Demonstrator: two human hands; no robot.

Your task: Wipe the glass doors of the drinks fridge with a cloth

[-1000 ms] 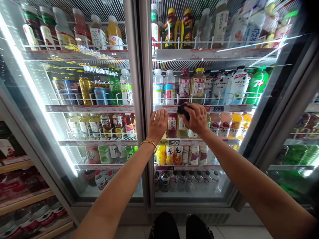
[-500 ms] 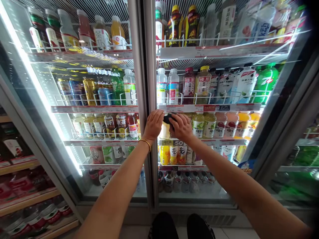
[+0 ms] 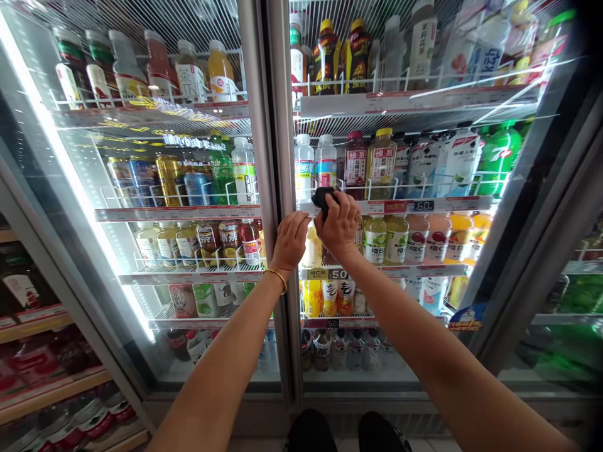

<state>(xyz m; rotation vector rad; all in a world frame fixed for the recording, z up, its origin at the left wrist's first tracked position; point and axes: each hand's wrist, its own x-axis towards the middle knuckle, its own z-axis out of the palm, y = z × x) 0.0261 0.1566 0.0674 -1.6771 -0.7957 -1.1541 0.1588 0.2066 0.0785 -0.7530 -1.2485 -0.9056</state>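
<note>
My right hand (image 3: 340,225) is closed round a bunched black cloth (image 3: 325,197) and holds it at the glass of the right fridge door (image 3: 372,392). Most of the cloth is hidden by my fingers. To the left of it, my left hand (image 3: 290,240) has its fingers curled over the upright metal door frame (image 3: 281,157) where the two doors meet. A thin gold bangle (image 3: 281,281) circles my left wrist. Just behind the glass by my right hand are a shelf edge and bottles (image 3: 375,240).
Lit shelves of bottled drinks (image 3: 188,72) and cans (image 3: 168,179) stand behind both glass doors. Bottles on wood-edged shelves (image 3: 51,398) are at the lower left. Another fridge door frame (image 3: 532,245) rises at the right. My dark shoes (image 3: 311,433) show at the bottom.
My right hand has moved upward with the black cloth, from beside the left hand to the shelf edge above. My left hand remains at the door frame. The view has shifted slightly.
</note>
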